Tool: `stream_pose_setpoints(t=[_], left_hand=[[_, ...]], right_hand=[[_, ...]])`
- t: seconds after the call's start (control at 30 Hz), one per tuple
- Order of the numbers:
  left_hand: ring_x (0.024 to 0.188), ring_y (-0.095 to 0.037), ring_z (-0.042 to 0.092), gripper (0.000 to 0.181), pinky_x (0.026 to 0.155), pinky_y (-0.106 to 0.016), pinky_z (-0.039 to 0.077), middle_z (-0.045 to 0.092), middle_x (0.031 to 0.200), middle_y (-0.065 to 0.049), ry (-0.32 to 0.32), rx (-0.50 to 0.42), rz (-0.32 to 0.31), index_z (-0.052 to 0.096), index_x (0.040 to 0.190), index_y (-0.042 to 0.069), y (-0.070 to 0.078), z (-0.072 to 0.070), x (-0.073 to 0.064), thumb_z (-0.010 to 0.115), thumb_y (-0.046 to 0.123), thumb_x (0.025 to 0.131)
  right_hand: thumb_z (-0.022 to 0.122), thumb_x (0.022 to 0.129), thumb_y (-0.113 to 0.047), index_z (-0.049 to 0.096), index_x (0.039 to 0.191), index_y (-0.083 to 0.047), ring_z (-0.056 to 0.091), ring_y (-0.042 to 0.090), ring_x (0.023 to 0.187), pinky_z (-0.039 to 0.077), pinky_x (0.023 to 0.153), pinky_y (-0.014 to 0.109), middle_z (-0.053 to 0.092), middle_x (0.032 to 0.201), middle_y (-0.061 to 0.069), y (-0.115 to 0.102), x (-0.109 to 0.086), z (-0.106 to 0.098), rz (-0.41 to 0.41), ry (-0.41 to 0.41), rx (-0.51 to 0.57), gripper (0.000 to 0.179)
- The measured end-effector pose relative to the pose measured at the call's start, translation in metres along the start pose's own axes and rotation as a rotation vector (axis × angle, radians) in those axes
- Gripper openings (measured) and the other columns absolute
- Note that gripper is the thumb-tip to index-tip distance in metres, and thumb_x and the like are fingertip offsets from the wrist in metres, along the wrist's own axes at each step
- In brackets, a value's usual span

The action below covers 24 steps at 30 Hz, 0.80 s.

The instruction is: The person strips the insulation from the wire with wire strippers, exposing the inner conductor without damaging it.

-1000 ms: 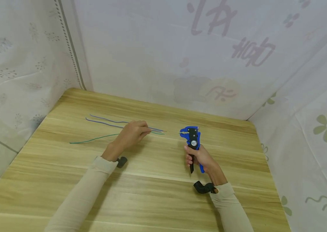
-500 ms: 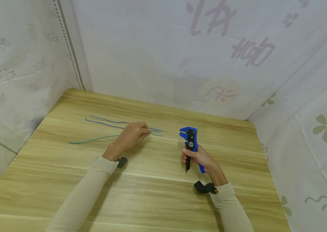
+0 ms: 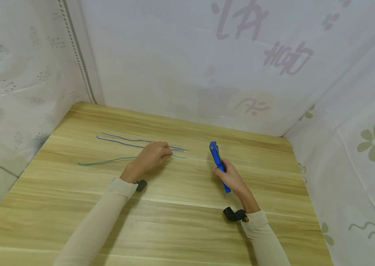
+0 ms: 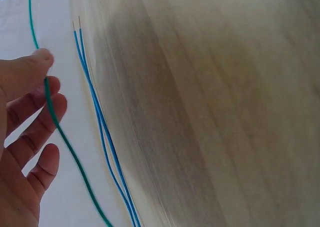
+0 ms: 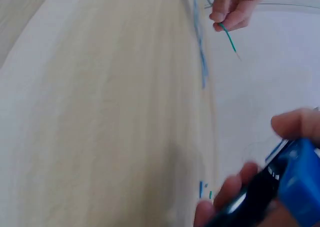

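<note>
My left hand (image 3: 152, 155) pinches a green wire (image 4: 75, 159) between thumb and fingertips, its other fingers loosely bent. The wire's free end points right, and a thin bare tip shows in the right wrist view. Two blue wires (image 4: 102, 117) with bare copper ends lie on the table just behind the left hand. A wire stripper (image 3: 218, 159) with blue and black handles is in the grip of my right hand (image 3: 232, 177), held edge-on to the head camera. The tool's mouth stands apart from the green wire. Its black handle is mostly hidden in the head view.
The wooden table (image 3: 174, 229) meets patterned cloth walls (image 3: 160, 66) at the back and sides. Tiny blue and green scraps, among them a blue scrap (image 5: 201, 189), lie near the right hand. A black wrist mount (image 3: 233, 214) sits below the right sleeve.
My right hand has turned the wire stripper from showing its flat side to showing its blue edge. The green wire's free end has dropped slightly; the left hand has barely moved.
</note>
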<state>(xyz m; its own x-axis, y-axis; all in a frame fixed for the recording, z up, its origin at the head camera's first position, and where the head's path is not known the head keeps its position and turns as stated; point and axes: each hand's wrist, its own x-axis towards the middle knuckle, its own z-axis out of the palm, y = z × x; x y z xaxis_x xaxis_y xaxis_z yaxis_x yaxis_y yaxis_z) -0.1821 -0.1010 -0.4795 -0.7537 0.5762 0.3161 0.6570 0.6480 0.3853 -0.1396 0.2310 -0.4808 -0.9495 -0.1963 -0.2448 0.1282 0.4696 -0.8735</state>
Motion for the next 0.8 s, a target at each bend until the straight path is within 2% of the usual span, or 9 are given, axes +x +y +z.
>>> stream_pose_setpoints(t=[0.07, 0.17, 0.33, 0.4, 0.57, 0.8], left_hand=[[0.082, -0.019, 0.064, 0.01, 0.079, -0.038, 0.054, 0.069, 0.092, -0.003, -0.018, 0.012, 0.006, 0.078, 0.097, 0.008, -0.001, 0.001, 0.0, 0.07, 0.008, 0.092], [0.075, -0.014, 0.058, 0.007, 0.073, -0.031, 0.051, 0.066, 0.085, 0.0, -0.039, 0.041, 0.021, 0.078, 0.091, 0.008, -0.002, 0.004, 0.0, 0.071, 0.008, 0.092], [0.073, -0.012, 0.057, 0.012, 0.073, -0.029, 0.051, 0.065, 0.08, 0.002, -0.049, 0.061, 0.032, 0.077, 0.083, 0.01, -0.004, 0.009, 0.001, 0.07, 0.007, 0.092], [0.073, -0.013, 0.059, 0.014, 0.073, -0.03, 0.052, 0.066, 0.079, 0.002, -0.051, 0.066, 0.032, 0.077, 0.082, 0.01, -0.003, 0.011, 0.002, 0.069, 0.007, 0.093], [0.074, -0.014, 0.058, 0.013, 0.072, -0.035, 0.049, 0.064, 0.081, 0.003, -0.086, 0.09, -0.012, 0.076, 0.082, 0.013, 0.0, 0.014, 0.0, 0.07, 0.012, 0.093], [0.08, -0.018, 0.061, 0.011, 0.073, -0.036, 0.046, 0.065, 0.083, 0.002, -0.1, 0.102, -0.05, 0.079, 0.087, 0.013, 0.004, 0.013, 0.0, 0.069, 0.011, 0.093]], right_hand=[[0.059, 0.098, -0.024, 0.044, 0.136, 0.001, 0.054, 0.026, 0.08, 0.046, 0.066, 0.032, 0.056, 0.101, 0.015, 0.004, 0.001, 0.0, 0.01, 0.06, -0.114, 0.047], [0.064, 0.095, -0.032, 0.045, 0.137, 0.001, 0.062, 0.03, 0.091, 0.054, 0.071, 0.039, 0.061, 0.114, 0.02, 0.009, 0.002, 0.0, 0.025, 0.153, -0.29, 0.056], [0.067, 0.093, -0.032, 0.049, 0.134, 0.007, 0.063, 0.037, 0.101, 0.053, 0.079, 0.05, 0.062, 0.117, 0.025, 0.012, 0.0, 0.0, 0.048, 0.268, -0.5, 0.059], [0.067, 0.093, -0.032, 0.05, 0.134, 0.007, 0.062, 0.039, 0.102, 0.053, 0.08, 0.051, 0.062, 0.117, 0.025, 0.013, 0.0, -0.001, 0.069, 0.298, -0.545, 0.059], [0.067, 0.091, -0.034, 0.053, 0.131, 0.005, 0.061, 0.04, 0.098, 0.051, 0.076, 0.051, 0.062, 0.111, 0.025, 0.016, -0.001, -0.004, 0.118, 0.352, -0.627, 0.058], [0.069, 0.09, -0.033, 0.057, 0.128, 0.008, 0.056, 0.045, 0.1, 0.05, 0.076, 0.053, 0.059, 0.112, 0.029, 0.015, 0.001, -0.005, 0.097, 0.38, -0.679, 0.057]])
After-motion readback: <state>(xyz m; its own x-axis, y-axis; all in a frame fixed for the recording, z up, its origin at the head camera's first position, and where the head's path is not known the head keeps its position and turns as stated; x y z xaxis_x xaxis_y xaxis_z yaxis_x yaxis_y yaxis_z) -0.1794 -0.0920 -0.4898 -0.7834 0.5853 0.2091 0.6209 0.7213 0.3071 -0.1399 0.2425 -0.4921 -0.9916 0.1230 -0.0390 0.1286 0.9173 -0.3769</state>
